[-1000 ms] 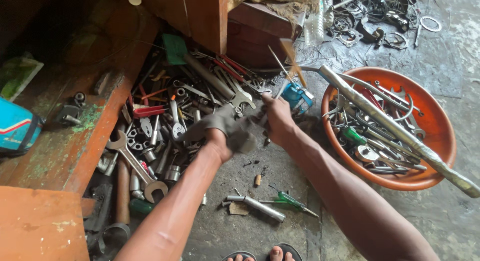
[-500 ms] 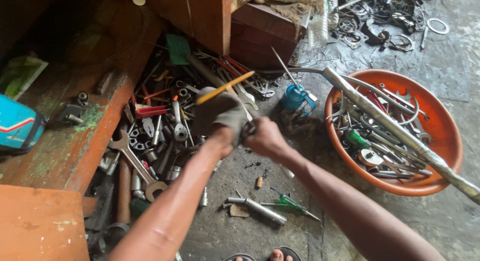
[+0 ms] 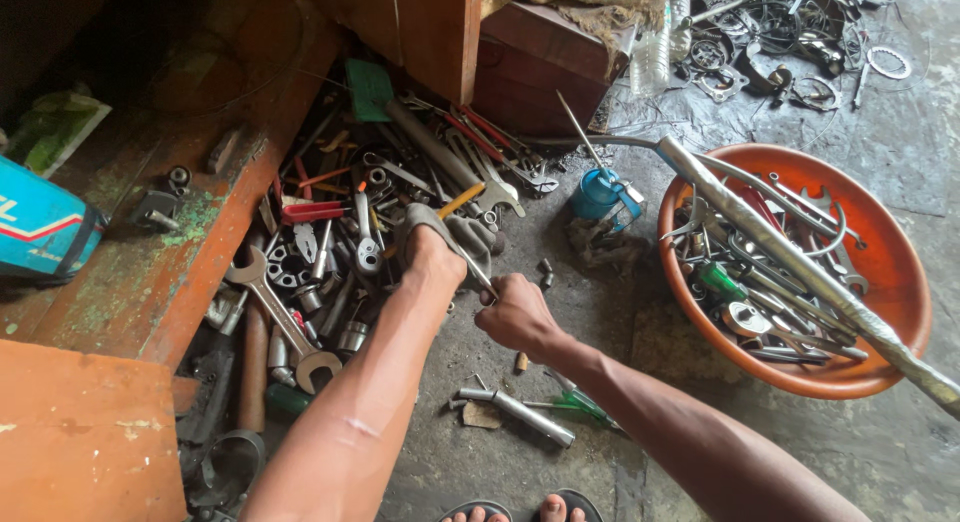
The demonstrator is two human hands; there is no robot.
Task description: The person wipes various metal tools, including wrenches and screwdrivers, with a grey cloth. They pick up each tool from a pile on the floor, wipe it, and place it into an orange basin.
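My left hand (image 3: 433, 254) is wrapped in a grey rag (image 3: 473, 233) and closed around a screwdriver whose yellow handle (image 3: 460, 199) sticks out beyond the rag toward the tool pile. My right hand (image 3: 515, 312) pinches the thin metal shaft (image 3: 479, 275) just below the rag. Both hands hover low over the concrete floor at the edge of a heap of wrenches, sockets and pliers (image 3: 330, 252).
An orange basin (image 3: 905, 282) full of tools stands at the right, with a long foil-wrapped pipe (image 3: 800, 267) across it. A blue oil can (image 3: 600, 194) sits behind my hands. On the floor lie a green screwdriver (image 3: 583, 408) and a socket bar (image 3: 520, 415). A wooden bench (image 3: 150, 282) runs along the left.
The yellow-handled screwdriver swung from pointing up-right to up-left, then lower. Both hands dropped toward the floor, and the rag stayed around the tool in my left hand.
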